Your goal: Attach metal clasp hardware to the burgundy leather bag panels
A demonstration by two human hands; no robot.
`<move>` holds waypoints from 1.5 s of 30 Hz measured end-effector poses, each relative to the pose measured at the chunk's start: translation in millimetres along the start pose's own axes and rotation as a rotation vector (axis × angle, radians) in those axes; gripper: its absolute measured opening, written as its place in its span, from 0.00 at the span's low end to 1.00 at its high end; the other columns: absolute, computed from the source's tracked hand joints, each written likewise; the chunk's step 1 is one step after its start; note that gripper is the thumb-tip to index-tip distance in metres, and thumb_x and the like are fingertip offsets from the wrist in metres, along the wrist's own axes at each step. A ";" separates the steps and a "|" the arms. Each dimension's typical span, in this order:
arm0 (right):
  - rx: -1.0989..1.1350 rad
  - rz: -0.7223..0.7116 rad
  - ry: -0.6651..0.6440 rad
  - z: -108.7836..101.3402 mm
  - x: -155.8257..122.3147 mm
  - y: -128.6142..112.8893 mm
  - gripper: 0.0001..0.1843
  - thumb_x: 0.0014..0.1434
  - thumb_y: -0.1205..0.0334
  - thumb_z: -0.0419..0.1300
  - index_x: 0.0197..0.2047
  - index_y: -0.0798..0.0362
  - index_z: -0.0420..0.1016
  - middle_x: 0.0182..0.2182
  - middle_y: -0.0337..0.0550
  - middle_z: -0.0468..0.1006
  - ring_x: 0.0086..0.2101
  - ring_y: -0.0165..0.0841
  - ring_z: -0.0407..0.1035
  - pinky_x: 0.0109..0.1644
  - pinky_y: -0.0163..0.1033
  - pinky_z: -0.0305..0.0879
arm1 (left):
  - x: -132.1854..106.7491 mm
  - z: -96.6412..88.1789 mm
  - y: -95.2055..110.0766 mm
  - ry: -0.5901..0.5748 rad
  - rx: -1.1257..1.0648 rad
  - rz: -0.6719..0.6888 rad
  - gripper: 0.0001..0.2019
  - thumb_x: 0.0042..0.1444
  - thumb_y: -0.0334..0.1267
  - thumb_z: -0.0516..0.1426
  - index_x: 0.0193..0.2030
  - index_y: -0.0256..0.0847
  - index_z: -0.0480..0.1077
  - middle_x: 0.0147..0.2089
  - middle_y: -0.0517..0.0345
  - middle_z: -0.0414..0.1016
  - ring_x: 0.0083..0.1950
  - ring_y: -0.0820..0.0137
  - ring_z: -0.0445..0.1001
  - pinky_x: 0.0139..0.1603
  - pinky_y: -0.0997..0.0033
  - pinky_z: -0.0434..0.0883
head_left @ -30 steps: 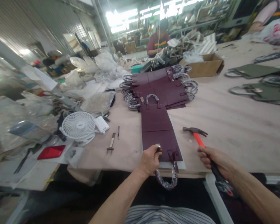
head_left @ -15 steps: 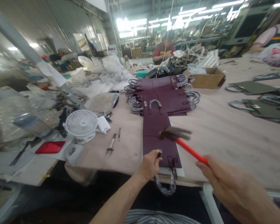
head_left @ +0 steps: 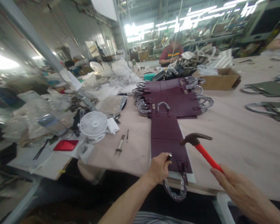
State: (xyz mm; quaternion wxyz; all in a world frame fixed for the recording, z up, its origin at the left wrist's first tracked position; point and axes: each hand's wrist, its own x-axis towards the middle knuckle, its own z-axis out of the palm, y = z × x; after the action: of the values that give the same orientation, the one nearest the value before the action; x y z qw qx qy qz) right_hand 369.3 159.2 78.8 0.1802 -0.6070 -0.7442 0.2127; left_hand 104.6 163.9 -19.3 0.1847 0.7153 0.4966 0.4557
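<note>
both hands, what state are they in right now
Left hand: closed, holding a small metal-ended tool over the burgundy panel.
Right hand: closed, holding the claw hammer by its handle.

We have passing room over the pinkish-beige tabletop [head_left: 233, 133] between the stacked dark purple panels [head_left: 184, 102] and the olive-green panels with plastic-wrapped handles [head_left: 274, 88], but the red-handled claw hammer [head_left: 205, 154] juts into the near end and the brown cardboard box [head_left: 216, 82] blocks the far end.
</note>
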 end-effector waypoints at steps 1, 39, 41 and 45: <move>0.044 0.099 -0.060 5.8 6.3 8.8 0.23 0.64 0.41 0.42 0.28 0.47 0.64 0.17 0.40 0.68 0.17 0.35 0.64 0.22 0.40 0.59 | 0.5 -1.0 0.5 -0.005 -0.008 -0.003 0.10 0.57 0.26 0.56 0.44 0.41 0.70 0.39 0.54 0.78 0.41 0.64 0.79 0.45 0.66 0.78; 0.134 -0.355 0.229 123.2 33.3 -1.4 0.19 0.68 0.65 0.45 0.57 0.57 0.69 0.61 0.56 0.65 0.64 0.47 0.55 0.68 0.63 0.58 | 2.3 -19.8 8.2 0.073 -0.177 -0.222 0.05 0.61 0.33 0.60 0.40 0.38 0.78 0.39 0.54 0.85 0.39 0.67 0.83 0.43 0.71 0.80; 0.138 -0.356 0.228 123.6 33.4 -1.2 0.19 0.68 0.65 0.45 0.57 0.57 0.69 0.61 0.56 0.65 0.64 0.47 0.55 0.68 0.62 0.58 | 4.2 -19.2 10.1 0.045 -0.174 -0.175 0.05 0.61 0.32 0.60 0.40 0.38 0.78 0.39 0.54 0.85 0.39 0.68 0.83 0.43 0.72 0.80; 0.144 -0.343 0.219 124.3 33.7 -0.8 0.19 0.67 0.64 0.45 0.57 0.56 0.69 0.61 0.56 0.66 0.64 0.48 0.56 0.68 0.62 0.57 | 6.3 -16.4 10.8 0.035 -0.165 -0.130 0.05 0.61 0.30 0.60 0.41 0.38 0.78 0.39 0.54 0.85 0.40 0.68 0.83 0.44 0.73 0.79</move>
State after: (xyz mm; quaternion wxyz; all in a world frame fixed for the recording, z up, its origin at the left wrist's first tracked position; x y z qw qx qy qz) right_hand 296.5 179.9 -25.5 0.3367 -0.4763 -0.7954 0.1643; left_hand 97.3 161.6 -0.2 0.2635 0.6560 0.5056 0.4946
